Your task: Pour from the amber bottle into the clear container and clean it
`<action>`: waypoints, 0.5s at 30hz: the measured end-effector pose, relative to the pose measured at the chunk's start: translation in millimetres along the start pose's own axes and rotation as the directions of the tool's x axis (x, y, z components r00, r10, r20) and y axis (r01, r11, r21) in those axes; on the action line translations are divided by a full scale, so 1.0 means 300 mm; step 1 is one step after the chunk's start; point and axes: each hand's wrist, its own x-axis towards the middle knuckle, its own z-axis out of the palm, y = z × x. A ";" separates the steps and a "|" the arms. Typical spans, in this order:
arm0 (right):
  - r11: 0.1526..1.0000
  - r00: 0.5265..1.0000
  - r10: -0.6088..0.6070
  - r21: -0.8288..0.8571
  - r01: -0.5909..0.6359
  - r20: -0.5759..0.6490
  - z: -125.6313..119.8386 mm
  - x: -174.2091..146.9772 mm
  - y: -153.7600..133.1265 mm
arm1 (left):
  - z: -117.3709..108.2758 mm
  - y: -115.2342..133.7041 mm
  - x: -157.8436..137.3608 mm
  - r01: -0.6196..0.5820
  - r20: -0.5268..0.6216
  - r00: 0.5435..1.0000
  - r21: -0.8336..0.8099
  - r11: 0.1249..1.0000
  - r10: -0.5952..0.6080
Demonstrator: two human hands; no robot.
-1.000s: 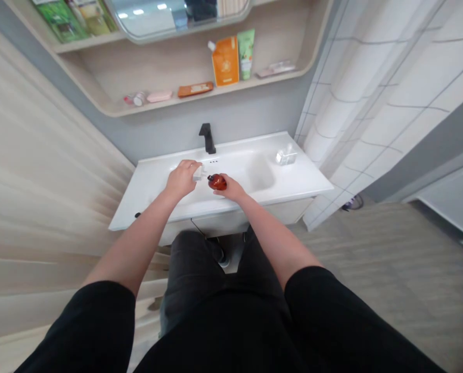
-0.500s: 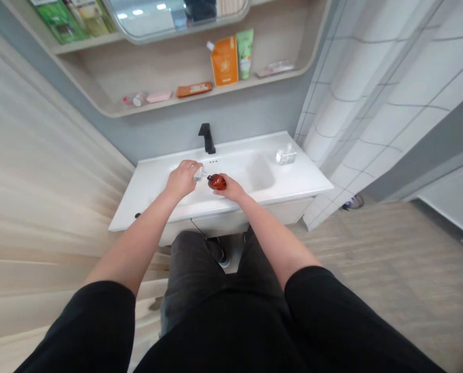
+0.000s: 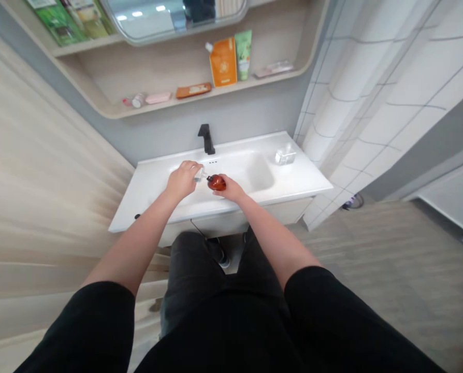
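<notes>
Over the white sink [image 3: 301, 178], my left hand [image 3: 182, 180] is closed around a small clear container [image 3: 199, 175], whose far side the fingers hide. My right hand [image 3: 230, 188] grips a reddish-brown bottle [image 3: 216, 182] that lies tipped on its side. The bottle's dark neck [image 3: 210, 178] points left, at the opening of the clear container. Whether the two touch, or whether liquid passes between them, is too small to tell.
A black faucet [image 3: 206, 139] rises behind the hands. To the right, a clear container [image 3: 285, 154] stands on the sink top; a small black cap-like piece [image 3: 137, 216] lies at the left front. An orange pouch [image 3: 223, 62] and green tube [image 3: 243, 54] stand on the shelf above.
Almost nothing differs. Both hands keep their hold with the bottle tipped toward the clear container; the view has shifted very slightly.
</notes>
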 end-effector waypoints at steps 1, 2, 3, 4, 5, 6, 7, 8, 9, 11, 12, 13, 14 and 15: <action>1.000 1.000 0.000 -0.007 0.000 -0.001 0.001 0.001 0.002 | 0.000 0.002 0.000 -0.007 0.002 1.000 0.005 1.000 0.007; 1.000 1.000 0.000 -0.013 0.000 0.000 0.002 0.002 0.004 | 0.001 0.004 0.000 -0.016 0.003 1.000 0.008 1.000 0.016; 1.000 1.000 -0.001 -0.018 0.001 0.002 0.003 0.003 0.006 | 0.001 0.006 0.000 -0.023 0.003 1.000 0.009 1.000 0.023; 1.000 1.000 -0.002 -0.022 0.002 0.003 0.003 0.004 0.007 | 0.002 0.008 0.000 -0.029 0.003 1.000 0.008 1.000 0.029; 1.000 1.000 -0.004 -0.025 0.004 0.004 0.004 0.005 0.008 | 0.002 0.010 0.000 -0.033 0.004 0.999 0.007 0.999 0.033; 1.000 1.000 -0.005 -0.026 0.005 0.003 0.004 0.005 0.009 | 0.003 0.012 0.001 -0.036 0.006 0.999 0.005 0.999 0.036; 1.000 1.000 -0.005 -0.027 0.005 -0.001 0.005 0.006 0.009 | 0.004 0.014 0.001 -0.038 0.008 0.999 0.004 0.999 0.038; 1.000 1.000 -0.006 -0.027 0.006 -0.005 0.005 0.006 0.010 | 0.005 0.015 0.001 -0.040 0.011 0.999 0.004 0.999 0.040; 1.000 1.000 -0.008 -0.027 0.008 -0.007 0.006 0.006 0.010 | 0.006 0.015 0.001 -0.040 0.012 0.999 0.006 0.999 0.040; 1.000 1.000 -0.008 -0.025 0.008 -0.007 0.007 0.006 0.011 | 0.008 0.015 0.001 -0.041 0.012 0.999 0.014 0.999 0.041; 1.000 1.000 -0.008 -0.024 0.008 -0.006 0.007 0.006 0.012 | 0.009 0.015 0.001 -0.042 0.010 0.999 0.019 0.999 0.042; 1.000 1.000 -0.008 -0.023 0.008 -0.004 0.007 0.006 0.013 | 0.010 0.014 0.001 -0.044 0.007 0.999 0.022 0.999 0.043; 1.000 1.000 -0.009 -0.021 0.009 -0.002 0.006 0.006 0.013 | 0.010 0.014 0.001 -0.046 0.004 0.999 0.025 0.999 0.046; 1.000 1.000 -0.010 -0.019 0.010 0.000 0.006 0.005 0.014 | 0.010 0.014 0.001 -0.048 0.001 0.999 0.026 0.998 0.048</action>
